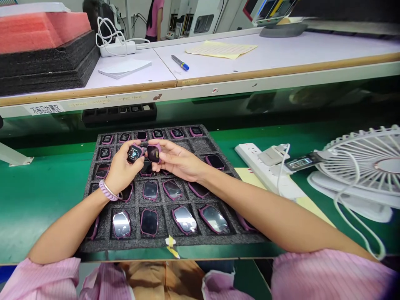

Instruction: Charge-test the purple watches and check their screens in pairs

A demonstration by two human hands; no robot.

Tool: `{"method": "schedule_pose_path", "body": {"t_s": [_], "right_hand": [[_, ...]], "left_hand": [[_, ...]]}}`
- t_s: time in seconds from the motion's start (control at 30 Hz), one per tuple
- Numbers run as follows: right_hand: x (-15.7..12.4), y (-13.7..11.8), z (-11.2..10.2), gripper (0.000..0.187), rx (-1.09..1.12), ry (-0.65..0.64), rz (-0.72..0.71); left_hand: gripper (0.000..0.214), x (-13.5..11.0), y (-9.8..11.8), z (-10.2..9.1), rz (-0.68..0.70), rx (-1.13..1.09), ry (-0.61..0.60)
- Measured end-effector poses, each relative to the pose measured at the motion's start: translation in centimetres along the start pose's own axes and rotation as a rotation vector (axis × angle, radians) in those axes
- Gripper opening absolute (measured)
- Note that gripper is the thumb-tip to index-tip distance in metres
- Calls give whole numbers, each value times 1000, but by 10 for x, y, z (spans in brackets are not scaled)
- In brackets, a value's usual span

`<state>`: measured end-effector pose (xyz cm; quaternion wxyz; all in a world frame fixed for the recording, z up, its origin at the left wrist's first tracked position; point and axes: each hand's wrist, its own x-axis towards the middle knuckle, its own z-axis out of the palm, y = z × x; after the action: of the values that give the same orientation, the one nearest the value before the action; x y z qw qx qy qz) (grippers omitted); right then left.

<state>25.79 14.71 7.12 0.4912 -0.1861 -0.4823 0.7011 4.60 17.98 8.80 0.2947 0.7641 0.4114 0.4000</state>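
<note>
My left hand (122, 170) is closed on a smartwatch (134, 153) with a lit dial on its dark screen. In my right hand (178, 160), fingers and thumb pinch a second smartwatch (153, 153) in a purple case, its screen mostly dark with a small yellowish patch. The two watches are held side by side above a grey foam tray (125, 245). Rows of purple-cased watches lie in the tray's compartments, such as one watch (149, 221) in the front row. Several in the back rows show lit text. My hands and forearms hide part of the tray.
To the right are a white power strip (254, 166) with a charger, a small device (301, 163) and a white fan (371, 162) with a trailing cable. A raised shelf (212, 75) behind carries a pen (180, 62), papers and stacked foam (46, 54). A person (154, 18) stands beyond.
</note>
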Motion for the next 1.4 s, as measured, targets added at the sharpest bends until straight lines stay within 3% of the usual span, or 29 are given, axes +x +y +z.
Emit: {"method": "schedule_pose_path", "body": {"t_s": [1.4], "right_hand": [[0, 0, -2, 52, -29, -28, -8]], "left_hand": [[49, -4, 0, 3, -6, -47, -24]]}}
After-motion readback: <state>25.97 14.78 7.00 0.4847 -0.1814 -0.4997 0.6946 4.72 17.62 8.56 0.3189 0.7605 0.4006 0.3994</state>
